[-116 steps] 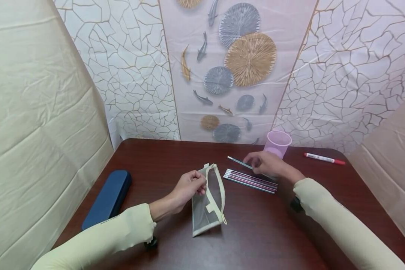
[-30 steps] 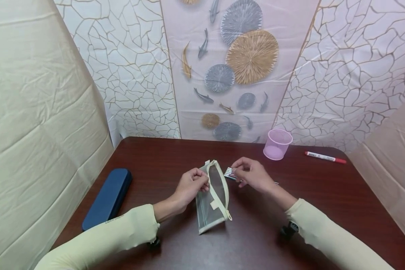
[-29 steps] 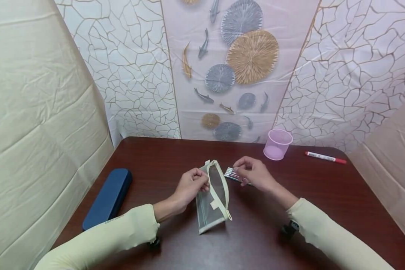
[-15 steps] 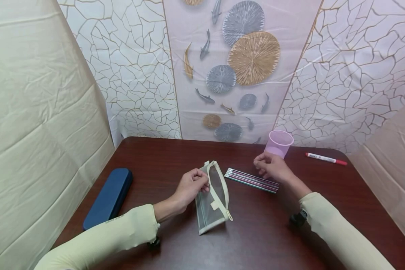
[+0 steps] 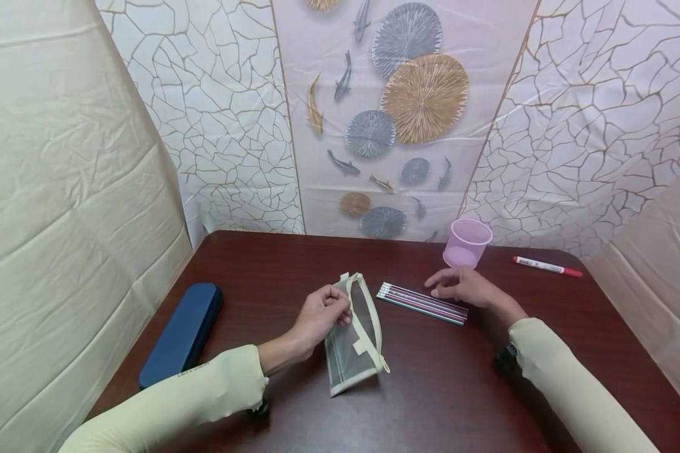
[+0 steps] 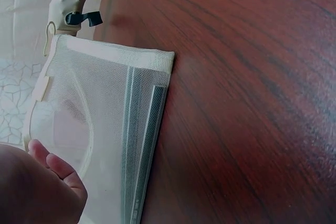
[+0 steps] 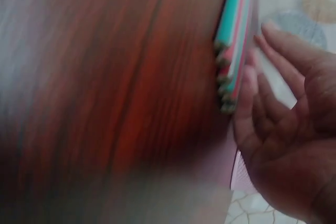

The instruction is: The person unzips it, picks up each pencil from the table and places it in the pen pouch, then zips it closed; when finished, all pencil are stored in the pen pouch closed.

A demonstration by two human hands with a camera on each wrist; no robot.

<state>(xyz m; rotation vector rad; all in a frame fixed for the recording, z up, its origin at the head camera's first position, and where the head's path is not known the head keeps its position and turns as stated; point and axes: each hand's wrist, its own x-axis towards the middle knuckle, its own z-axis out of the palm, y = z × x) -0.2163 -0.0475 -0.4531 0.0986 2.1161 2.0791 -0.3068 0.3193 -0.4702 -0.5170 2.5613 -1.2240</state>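
Note:
A cream mesh zip pouch (image 5: 348,352) stands tilted on the table, its zipped mouth gaping to the right. My left hand (image 5: 320,314) pinches the rim of that mouth between thumb and fingers. Through the mesh, in the left wrist view, teal pencils (image 6: 152,124) lie along the pouch's bottom. To the right of the pouch is a row of several striped pencils (image 5: 422,304), white ends toward the pouch. My right hand (image 5: 470,288) hovers at the row's far side, fingers loosely spread with nothing between them; the right wrist view shows the fingers close beside the pencil ends (image 7: 227,77).
Behind the right hand stands a pink mesh pen cup (image 5: 467,244). A red-capped white marker (image 5: 546,266) lies at the back right. On the left is a dark blue case (image 5: 181,333). Patterned cloth hangs behind the brown table (image 5: 260,264).
The loose pencil behind the row is gone from there. My right hand came near the pouch, then moved back right and spread its fingers over the row. The left hand keeps its pinch.

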